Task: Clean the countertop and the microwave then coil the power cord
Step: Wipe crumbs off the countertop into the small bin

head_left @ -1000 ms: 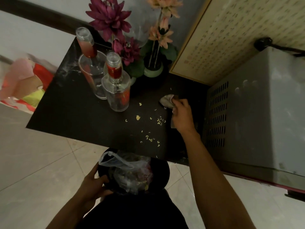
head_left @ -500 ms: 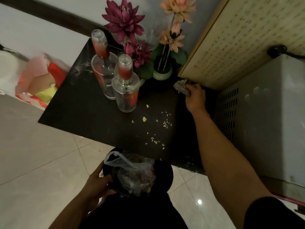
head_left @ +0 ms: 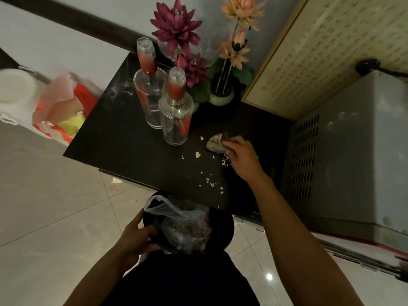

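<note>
Your right hand (head_left: 241,157) pinches the crumpled grey cloth (head_left: 215,143); pale crumbs (head_left: 209,182) litter the black counter (head_left: 132,151); your left hand (head_left: 134,237) grips the round black bin (head_left: 223,226). Microwave and cord remain.

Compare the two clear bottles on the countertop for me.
The rear bottle stands nearer the wall and looks taller; the front bottle stands nearer the crumbs and partly overlaps it. Both are upright, clear glass, seemingly empty, with red neck bands and red labels.
</note>
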Motion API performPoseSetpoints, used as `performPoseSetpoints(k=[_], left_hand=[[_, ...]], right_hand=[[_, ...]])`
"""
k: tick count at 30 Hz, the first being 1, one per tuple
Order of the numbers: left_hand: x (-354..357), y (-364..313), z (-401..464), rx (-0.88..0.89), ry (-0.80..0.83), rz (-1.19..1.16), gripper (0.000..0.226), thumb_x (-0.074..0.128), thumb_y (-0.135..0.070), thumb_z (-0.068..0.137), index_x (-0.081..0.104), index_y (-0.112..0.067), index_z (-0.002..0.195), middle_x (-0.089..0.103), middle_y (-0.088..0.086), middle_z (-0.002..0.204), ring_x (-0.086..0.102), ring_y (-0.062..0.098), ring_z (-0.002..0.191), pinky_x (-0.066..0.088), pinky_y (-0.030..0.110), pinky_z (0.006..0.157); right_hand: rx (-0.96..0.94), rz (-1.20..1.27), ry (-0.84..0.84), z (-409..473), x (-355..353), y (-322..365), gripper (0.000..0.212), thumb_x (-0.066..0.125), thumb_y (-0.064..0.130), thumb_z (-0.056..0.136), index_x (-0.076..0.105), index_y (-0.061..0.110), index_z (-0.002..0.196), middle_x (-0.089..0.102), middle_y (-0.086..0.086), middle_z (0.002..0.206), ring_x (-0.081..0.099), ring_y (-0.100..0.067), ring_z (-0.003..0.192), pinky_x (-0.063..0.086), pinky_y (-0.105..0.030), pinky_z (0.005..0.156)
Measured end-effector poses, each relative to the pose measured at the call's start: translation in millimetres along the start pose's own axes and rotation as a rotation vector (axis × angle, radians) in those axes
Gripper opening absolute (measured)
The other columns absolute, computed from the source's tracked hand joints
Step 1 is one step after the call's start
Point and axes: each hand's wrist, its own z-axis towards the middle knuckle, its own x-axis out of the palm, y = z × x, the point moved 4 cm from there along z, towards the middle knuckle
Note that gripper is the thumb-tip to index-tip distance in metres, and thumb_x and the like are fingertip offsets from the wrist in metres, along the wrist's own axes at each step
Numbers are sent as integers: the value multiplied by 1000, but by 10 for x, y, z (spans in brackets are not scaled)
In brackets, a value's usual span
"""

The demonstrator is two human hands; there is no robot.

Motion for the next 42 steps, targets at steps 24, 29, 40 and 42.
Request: performPoseSetpoints(k=[24,29,40,42], left_hand=[[-22,34,-65,106,35,-39,82,53,18,91,41,-32,155,57,17,135,68,41,93,64,46,58],[-41,23,-38,98,35,-36,83,56,17,91,40,-33,155,55,19,139,67,42,98,65,49,60],[-55,17,1,99,45,-42,84,54,19,91,40,-34,155,53,20,144,65,42,98,64,49,59],[-54,12,7,89,49,-46,84,54,19,91,40,-34,155,52,20,143,65,44,103,64,50,60]], right_hand=[[-77,59,61,-1130,456,673,36,60,15,95,64,25,129,54,5,120,53,-18,102,47,-31,89],[-128,85,109,-1305,520,797,37,60,20,95,63,28,131,52,11,118,52,-13,101,43,-23,88],[-41,88,-67,-1251,284,717,35,62,12,94,63,12,130,52,0,120,55,-12,102,40,-12,88],[-115,54,68,-1256,372,771,36,62,16,95,63,16,130,52,2,120,56,-14,104,43,-18,88]])
